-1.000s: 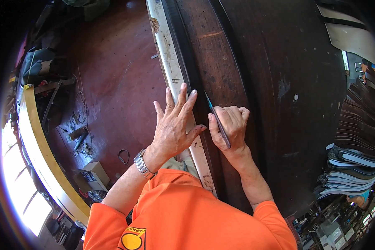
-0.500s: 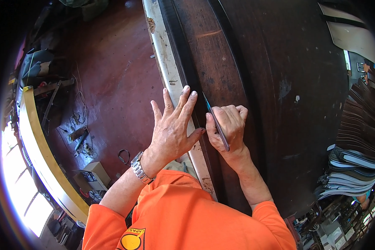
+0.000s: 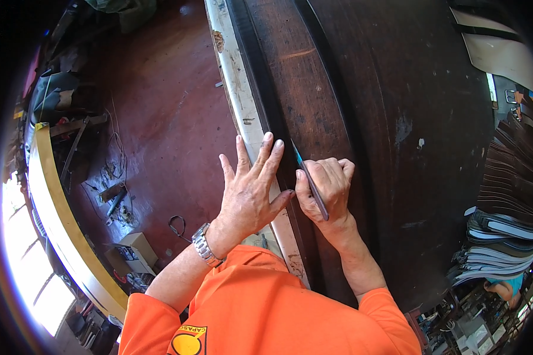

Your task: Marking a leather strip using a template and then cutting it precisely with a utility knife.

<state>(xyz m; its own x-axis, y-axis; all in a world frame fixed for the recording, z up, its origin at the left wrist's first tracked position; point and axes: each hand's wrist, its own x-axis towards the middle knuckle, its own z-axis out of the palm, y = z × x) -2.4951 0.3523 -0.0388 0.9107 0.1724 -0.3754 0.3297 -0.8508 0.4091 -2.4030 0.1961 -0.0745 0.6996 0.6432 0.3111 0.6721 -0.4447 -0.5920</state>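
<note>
Beside the black strip (image 3: 265, 89), your left hand (image 3: 249, 192) spreads, empty. Your right hand (image 3: 327, 186) clasps a slim tool (image 3: 314, 188); lax pressure could misguide it.

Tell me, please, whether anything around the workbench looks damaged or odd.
The white edge strip looks damaged: a rough brown patch near the picture's top breaks its pale surface, as if chipped.

Desk (image 3: 420, 189) is super dark brown with pale scuffs, its edge (image 3: 238, 83) white with brown blotches. Black strap (image 3: 265, 94) toward 12 o'clock, another black band (image 3: 328, 62) toward 1. Tool (image 3: 316, 195)'s dark brownish with a teal bit. Shirt (image 3: 266, 313)'s bright orange, floor (image 3: 166, 118) maroon, strip pile (image 3: 512, 171) at 3 o'clock mostly brown.
</note>
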